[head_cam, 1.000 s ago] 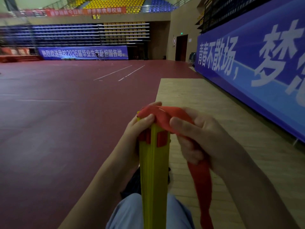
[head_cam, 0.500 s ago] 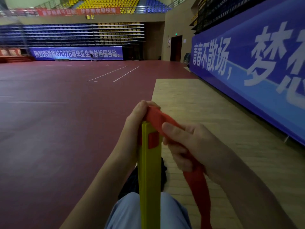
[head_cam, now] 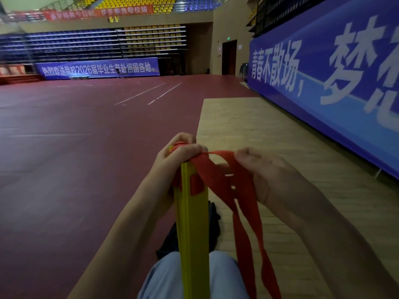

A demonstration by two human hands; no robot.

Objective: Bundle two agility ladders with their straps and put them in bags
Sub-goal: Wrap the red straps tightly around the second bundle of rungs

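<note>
1. The top end of the yellow ladder bundle (head_cam: 192,223) is covered by the left hand (head_cam: 177,156) gripping it; its lower end runs off the bottom edge.
2. The red strap (head_cam: 244,201) leaves the same edge; the right hand (head_cam: 269,173) pinches it, fingertips hidden.
3. A dark thing (head_cam: 214,227), perhaps a bag, lies on the floor mostly behind the bundle.
4. The red banner (head_cam: 97,12) lettering is too blurred to read.

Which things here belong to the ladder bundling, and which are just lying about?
In the job:
stack of yellow flat plastic ladder rungs, gripped at its top by the left hand
red fabric strap, pinched by the right hand
dark fabric item on the floor, possibly a bag

Just there:
blue wall banner with white characters
tiered yellow and blue seats
dark doorway
</note>
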